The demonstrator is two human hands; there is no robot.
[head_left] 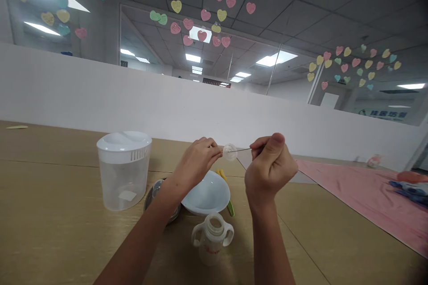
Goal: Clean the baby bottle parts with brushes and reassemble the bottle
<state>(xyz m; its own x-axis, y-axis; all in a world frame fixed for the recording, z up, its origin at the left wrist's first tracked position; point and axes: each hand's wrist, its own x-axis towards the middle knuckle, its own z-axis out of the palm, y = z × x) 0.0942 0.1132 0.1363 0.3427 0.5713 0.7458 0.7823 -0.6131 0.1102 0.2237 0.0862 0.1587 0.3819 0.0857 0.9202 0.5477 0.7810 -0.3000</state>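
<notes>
My left hand [197, 160] pinches the left edge of a small clear round piece [229, 152], held up above a white bowl [209, 193]. A thin dark stick [244, 149] runs across that piece, and its right end is between the fingers of my right hand [270, 160]. Below both hands, a clear two-handled bottle [213, 236] stands upright with its mouth open. Behind my left forearm is a round metal dish [149, 200], partly hidden, with something clear in it.
A tall translucent container [123, 182] with a white lid stands at the left. Behind the bowl lies a yellow and green utensil [230, 207]. A pink cloth [354, 191] covers the table's right side, and a low white wall [167, 107] runs along the back.
</notes>
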